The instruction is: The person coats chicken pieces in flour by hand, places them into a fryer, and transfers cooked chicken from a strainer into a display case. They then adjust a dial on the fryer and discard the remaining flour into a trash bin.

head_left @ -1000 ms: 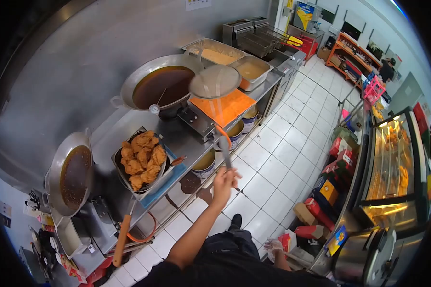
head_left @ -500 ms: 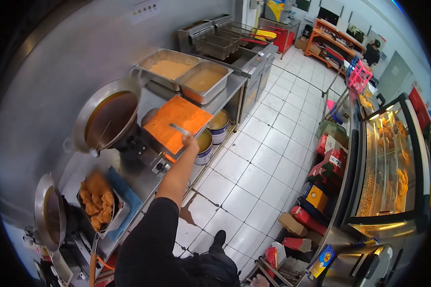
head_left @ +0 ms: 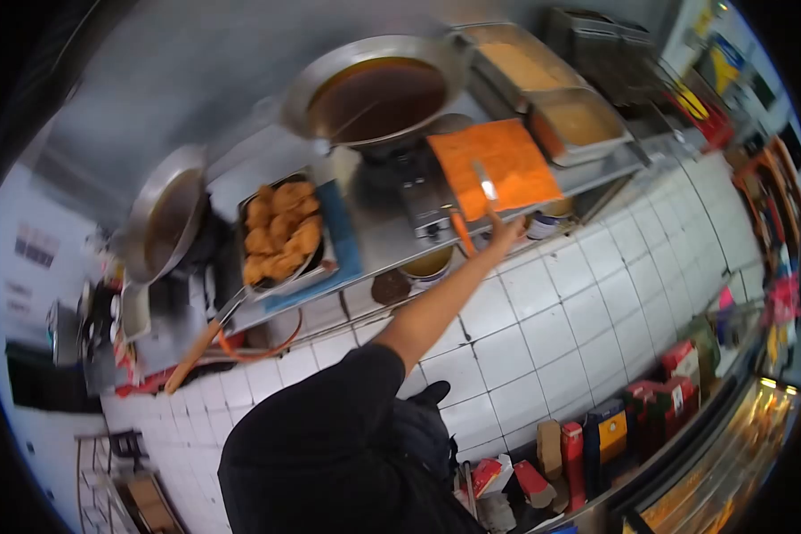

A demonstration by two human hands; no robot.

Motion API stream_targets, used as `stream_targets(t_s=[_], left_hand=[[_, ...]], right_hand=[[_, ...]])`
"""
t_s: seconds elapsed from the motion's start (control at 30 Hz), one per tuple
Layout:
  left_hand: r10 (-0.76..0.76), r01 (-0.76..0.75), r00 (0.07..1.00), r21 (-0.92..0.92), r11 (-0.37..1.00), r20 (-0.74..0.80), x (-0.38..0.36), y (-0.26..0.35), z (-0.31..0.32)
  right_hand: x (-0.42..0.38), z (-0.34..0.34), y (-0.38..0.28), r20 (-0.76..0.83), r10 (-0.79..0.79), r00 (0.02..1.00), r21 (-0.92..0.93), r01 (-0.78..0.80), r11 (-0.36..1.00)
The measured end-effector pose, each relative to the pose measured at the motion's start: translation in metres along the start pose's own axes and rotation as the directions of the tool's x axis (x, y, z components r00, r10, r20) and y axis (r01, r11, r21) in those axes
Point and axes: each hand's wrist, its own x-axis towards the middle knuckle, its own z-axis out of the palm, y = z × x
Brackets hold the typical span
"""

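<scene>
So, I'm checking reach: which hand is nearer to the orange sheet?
Left. The left hand is at the near edge of the orange sheet; the right hand can't be made out, so its exact place is unclear.

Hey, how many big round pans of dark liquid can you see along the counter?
2: one round pan left of the orange sheet, the other round pan further left, past the fried pieces. Others may be hidden out of view.

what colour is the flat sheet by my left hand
Orange; the sheet shows best in the head view.
</scene>
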Motion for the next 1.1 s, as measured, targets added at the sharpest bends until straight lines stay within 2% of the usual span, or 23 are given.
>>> stream_targets(t_s=[0.03, 0.07, 0.1, 0.13, 0.17, 0.2, 0.23, 0.27, 0.3, 0.33, 0.4, 0.43, 0.5, 0.57, 0.6, 0.63, 0.7, 0.73, 0.87, 0.97, 1.03, 1.07, 1.1], left_hand=[[-0.043, 0.081, 0.985, -0.232, 0.969, 0.166, -0.039, 0.002, -0.019], [0.214, -0.197, 0.941, -0.090, 0.976, 0.262, -0.027, -0.076, -0.051], [-0.050, 0.098, 0.935, -0.118, 0.988, 0.352, -0.128, -0.009, -0.076], [-0.091, 0.128, 0.876, -0.048, 0.991, 0.473, -0.179, -0.008, -0.120], [-0.090, 0.066, 0.912, 0.074, 0.995, 0.401, -0.224, -0.009, -0.160], [-0.050, 0.054, 0.927, -0.001, 0.999, 0.373, -0.255, -0.044, -0.217], [-0.345, 0.368, 0.926, -0.160, 0.916, 0.152, -0.289, -0.093, -0.351], [-0.240, 0.222, 0.965, -0.157, 0.962, -0.108, -0.329, -0.052, -0.376], [-0.115, 0.091, 0.926, -0.082, 0.992, -0.359, -0.371, -0.004, -0.397], [0.112, -0.137, 0.880, -0.021, 0.990, -0.462, -0.390, 0.008, -0.433], [0.329, -0.392, 0.609, 0.086, 0.916, -0.722, -0.399, 0.057, -0.465], [0.480, -0.553, 0.498, 0.162, 0.818, -0.723, -0.401, 0.081, -0.474], [0.649, -0.716, 0.324, 0.270, 0.644, -0.689, -0.386, 0.130, -0.477], [0.783, -0.733, 0.261, 0.413, 0.541, -0.564, -0.361, 0.126, -0.508], [0.759, -0.798, 0.106, 0.401, 0.451, -0.643, -0.340, 0.138, -0.505], [0.756, -0.801, 0.121, 0.386, 0.457, -0.643, -0.329, 0.142, -0.519], [0.737, -0.956, 0.063, 0.171, 0.237, -0.673, -0.304, 0.144, -0.536], [0.732, -0.960, 0.083, 0.143, 0.241, -0.676, -0.297, 0.156, -0.536], [0.699, -0.996, 0.049, 0.015, 0.084, -0.713, -0.294, 0.227, -0.534], [0.716, -0.996, 0.085, -0.074, 0.047, -0.693, -0.291, 0.242, -0.545], [0.741, -0.997, 0.079, -0.071, 0.042, -0.667, -0.293, 0.256, -0.546], [0.755, -0.999, 0.048, -0.035, 0.033, -0.654, -0.298, 0.261, -0.546], [0.759, -0.997, 0.072, -0.058, 0.045, -0.647, -0.300, 0.267, -0.547]], right_hand=[[0.007, 0.006, -0.017, 0.027, -0.006, 1.000, -0.038, 0.007, 0.999], [0.009, 0.015, -0.038, 0.057, -0.031, 0.998, -0.063, 0.034, 0.997], [0.015, 0.025, -0.061, 0.094, -0.055, 0.994, -0.096, 0.064, 0.993], [0.022, 0.036, -0.087, 0.142, -0.096, 0.985, -0.123, 0.114, 0.986], [0.027, 0.049, -0.114, 0.202, -0.138, 0.970, -0.140, 0.168, 0.976], [0.032, 0.062, -0.138, 0.266, -0.178, 0.947, -0.149, 0.223, 0.963], [0.034, 0.085, -0.160, 0.332, -0.215, 0.919, -0.152, 0.277, 0.949], [0.033, 0.107, -0.172, 0.275, -0.297, 0.914, -0.195, 0.356, 0.914], [0.028, 0.128, -0.180, 0.195, -0.370, 0.908, -0.256, 0.411, 0.875], [0.020, 0.153, -0.180, 0.135, -0.419, 0.898, -0.309, 0.440, 0.843], [0.000, 0.195, -0.169, 0.084, -0.442, 0.893, -0.399, 0.437, 0.806], [0.027, 0.191, -0.171, 0.209, -0.428, 0.879, -0.554, 0.467, 0.689], [0.031, 0.210, -0.153, 0.281, -0.303, 0.911, -0.649, 0.412, 0.640], [0.026, 0.235, -0.121, 0.242, -0.261, 0.935, -0.670, 0.355, 0.652], [0.020, 0.244, -0.107, 0.263, -0.164, 0.951, -0.720, 0.306, 0.623], [0.015, 0.248, -0.097, 0.276, -0.068, 0.959, -0.768, 0.263, 0.584], [0.014, 0.254, -0.080, 0.270, -0.009, 0.963, -0.814, 0.234, 0.532], [0.011, 0.254, -0.075, 0.265, 0.065, 0.962, -0.861, 0.206, 0.464], [-0.010, 0.248, -0.073, 0.272, -0.032, 0.962, -0.822, 0.249, 0.513], [-0.012, 0.214, -0.081, 0.282, -0.136, 0.950, -0.711, 0.302, 0.636], [-0.030, 0.187, -0.073, 0.421, -0.147, 0.895, -0.549, 0.381, 0.744], [-0.033, 0.178, -0.065, 0.247, -0.274, 0.929, -0.615, 0.369, 0.697], [-0.039, 0.162, -0.063, 0.268, -0.190, 0.945, -0.604, 0.318, 0.731]])
